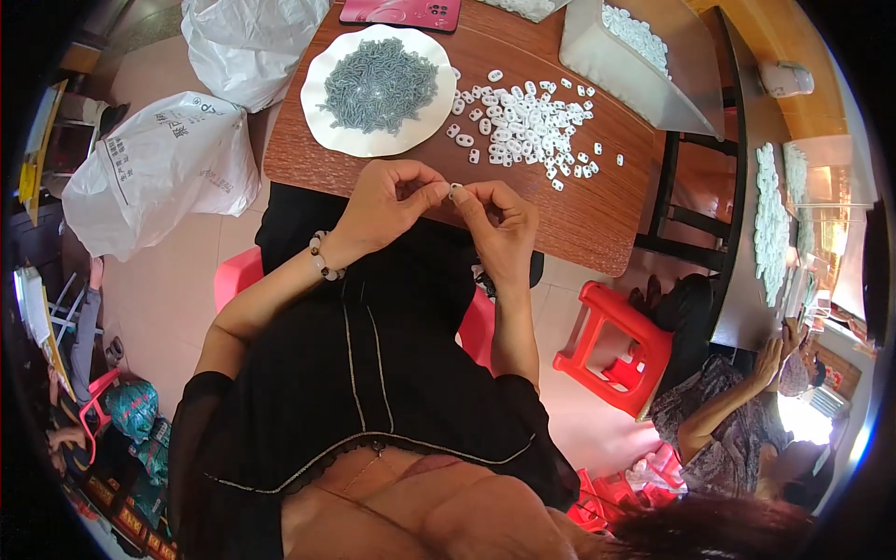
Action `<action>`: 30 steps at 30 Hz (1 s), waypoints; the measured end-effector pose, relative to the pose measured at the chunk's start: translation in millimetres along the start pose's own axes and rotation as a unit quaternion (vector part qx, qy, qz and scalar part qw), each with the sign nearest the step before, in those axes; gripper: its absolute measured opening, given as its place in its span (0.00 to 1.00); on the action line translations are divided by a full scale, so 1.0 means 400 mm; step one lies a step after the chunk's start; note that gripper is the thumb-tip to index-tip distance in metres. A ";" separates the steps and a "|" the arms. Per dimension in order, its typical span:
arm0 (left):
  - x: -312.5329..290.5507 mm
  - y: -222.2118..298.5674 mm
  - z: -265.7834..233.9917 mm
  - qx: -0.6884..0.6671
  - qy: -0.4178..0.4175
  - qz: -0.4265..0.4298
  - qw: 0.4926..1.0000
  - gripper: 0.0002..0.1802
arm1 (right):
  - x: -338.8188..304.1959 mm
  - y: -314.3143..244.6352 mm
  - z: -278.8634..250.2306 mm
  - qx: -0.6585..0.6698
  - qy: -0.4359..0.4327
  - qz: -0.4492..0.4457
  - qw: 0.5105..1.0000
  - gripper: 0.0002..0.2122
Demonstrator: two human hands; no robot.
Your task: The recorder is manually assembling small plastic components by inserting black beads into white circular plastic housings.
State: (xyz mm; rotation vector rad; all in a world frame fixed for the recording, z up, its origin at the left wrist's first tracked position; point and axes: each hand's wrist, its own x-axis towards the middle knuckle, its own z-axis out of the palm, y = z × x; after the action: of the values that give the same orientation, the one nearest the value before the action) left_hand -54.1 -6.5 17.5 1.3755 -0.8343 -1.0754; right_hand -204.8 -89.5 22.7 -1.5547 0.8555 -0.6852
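Brown wood-grain makes up the table [597, 219], the largest thing before me, its near edge just past the person's lap. A printed white bag [163, 173] slumps on the floor to the left, and a red stool [631, 313] stands to the right. At the table's far right sits a pale plastic box [611, 89] with more white bits inside. Next comes the scalloped white plate [392, 146], heaped with thin grey rods [381, 84]; beside it spreads a loose scatter of white two-holed beads [532, 121]. Over the near edge the left hand [387, 207] and right hand [501, 227] meet at their fingertips. Smallest of all is one white bead [455, 190], pinched between the right thumb and forefinger. The left thumb and forefinger press together against it, though I can't make out whether they also grip something tiny.
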 end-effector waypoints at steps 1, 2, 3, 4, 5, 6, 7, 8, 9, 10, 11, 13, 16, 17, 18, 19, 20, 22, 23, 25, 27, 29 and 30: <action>0.000 -0.001 0.000 0.000 0.000 0.000 1.000 0.08 | 0.001 -0.001 -0.001 0.000 0.000 0.000 1.000 0.05; 0.000 -0.004 0.001 0.001 -0.001 0.000 1.000 0.08 | 0.003 -0.003 -0.001 0.021 -0.009 0.017 1.000 0.05; -0.001 -0.008 0.001 0.003 -0.001 0.000 1.000 0.08 | 0.004 -0.003 -0.002 0.041 -0.019 0.034 0.998 0.06; -0.001 -0.014 0.001 0.003 -0.001 0.000 1.000 0.08 | 0.006 -0.002 -0.005 0.041 -0.019 0.034 0.998 0.06; 0.000 -0.020 0.001 0.005 -0.001 0.000 1.000 0.08 | 0.008 0.000 -0.008 0.054 -0.032 0.047 0.997 0.06; 0.001 -0.023 0.001 0.007 -0.002 0.000 1.000 0.08 | 0.010 0.002 -0.010 0.067 -0.046 0.060 0.995 0.06; 0.002 -0.024 0.000 0.007 -0.002 -0.001 1.000 0.08 | 0.012 0.005 -0.010 0.068 -0.046 0.060 0.995 0.06; 0.002 -0.024 0.000 0.009 -0.004 -0.004 1.000 0.08 | 0.014 0.009 -0.010 0.078 -0.045 0.071 0.993 0.07; 0.003 -0.024 0.000 0.011 -0.006 -0.007 1.000 0.08 | 0.015 0.011 -0.010 0.088 -0.044 0.081 0.992 0.07; 0.003 -0.022 -0.001 0.011 -0.007 -0.008 1.000 0.08 | 0.016 0.011 -0.010 0.088 -0.044 0.081 0.992 0.07; 0.003 -0.018 -0.002 -0.007 -0.010 -0.018 1.000 0.09 | 0.016 0.010 -0.010 0.092 -0.041 0.084 0.991 0.07; 0.001 -0.016 -0.006 -0.024 -0.013 -0.029 0.999 0.10 | 0.017 0.008 -0.009 0.096 -0.039 0.088 0.991 0.07; -0.003 -0.022 -0.017 -0.032 0.000 -0.065 0.997 0.11 | 0.019 0.009 -0.008 0.085 -0.030 0.088 0.992 0.07; -0.004 -0.029 -0.020 -0.062 0.002 -0.067 0.996 0.12 | 0.020 0.011 -0.010 0.080 -0.029 0.084 0.993 0.07; -0.004 -0.032 -0.022 -0.091 0.003 -0.068 0.993 0.12 | 0.020 0.012 -0.010 0.074 -0.027 0.080 0.994 0.07; -0.005 -0.032 -0.024 -0.091 0.003 -0.069 0.993 0.12 | 0.019 0.013 -0.009 0.075 -0.028 0.080 0.994 0.07; -0.006 -0.031 -0.025 -0.098 0.004 -0.072 0.993 0.12 | 0.018 0.014 -0.008 0.086 -0.026 0.083 0.993 0.07; -0.006 -0.026 -0.024 -0.105 0.004 -0.075 0.992 0.12 | 0.018 0.014 -0.006 0.098 -0.025 0.086 0.991 0.07; -0.008 -0.020 -0.020 -0.083 0.008 -0.078 0.993 0.12 | 0.018 0.013 -0.005 0.094 -0.025 0.085 0.992 0.06; -0.008 -0.017 -0.015 -0.062 0.011 -0.082 0.995 0.12 | 0.018 0.011 -0.004 0.091 -0.024 0.084 0.992 0.06; -0.009 -0.019 -0.013 -0.071 0.013 -0.068 0.995 0.11 | 0.016 0.006 -0.002 0.103 -0.030 0.094 0.990 0.06; -0.009 -0.022 -0.014 -0.071 0.013 -0.065 0.995 0.11 | 0.014 0.005 -0.001 0.099 -0.034 0.087 0.991 0.06; -0.007 -0.023 -0.014 -0.072 0.013 -0.063 0.995 0.11 | 0.014 0.005 -0.001 0.096 -0.038 0.082 0.991 0.06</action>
State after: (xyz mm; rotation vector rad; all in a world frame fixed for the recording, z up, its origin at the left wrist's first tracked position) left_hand -50.7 -1.0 8.3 1.3304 -0.6445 -1.1895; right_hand -202.3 -94.5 20.7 -1.3150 0.8255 -0.5683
